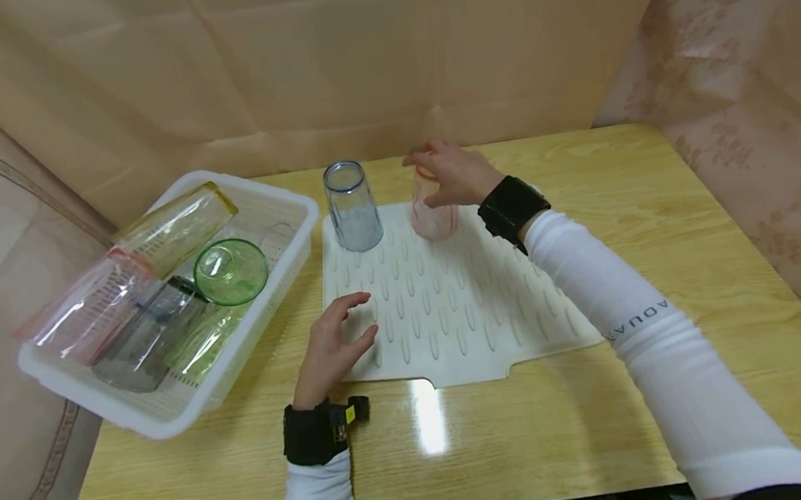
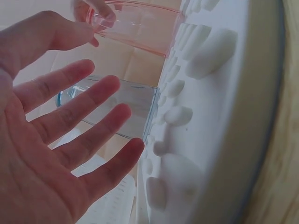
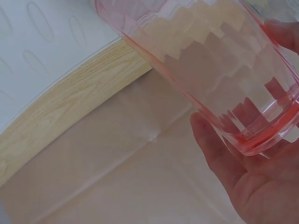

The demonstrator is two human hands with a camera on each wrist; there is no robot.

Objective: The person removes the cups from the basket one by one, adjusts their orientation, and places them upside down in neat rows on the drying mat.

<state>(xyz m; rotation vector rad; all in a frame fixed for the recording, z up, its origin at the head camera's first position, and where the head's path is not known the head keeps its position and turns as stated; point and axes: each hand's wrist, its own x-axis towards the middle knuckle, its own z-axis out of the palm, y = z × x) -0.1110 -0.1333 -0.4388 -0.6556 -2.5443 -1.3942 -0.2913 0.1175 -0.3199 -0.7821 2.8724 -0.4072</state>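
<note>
We logged the right hand [image 1: 456, 173] gripping the pink glass [image 1: 434, 222] near its upturned base, fingers curled round. Glass was upside down at the back of the mat [image 1: 451, 348], long axis upright, right hand nearest. From the left hand [image 1: 334, 349], spread and holding nothing, it lay ahead and right. Blue glass [image 1: 358, 228] stood left, a gap between. Cloth [image 1: 329, 59] hung close behind; we saw more room rightward and nearer us. Basket [image 1: 160, 428] sat well left.
</note>
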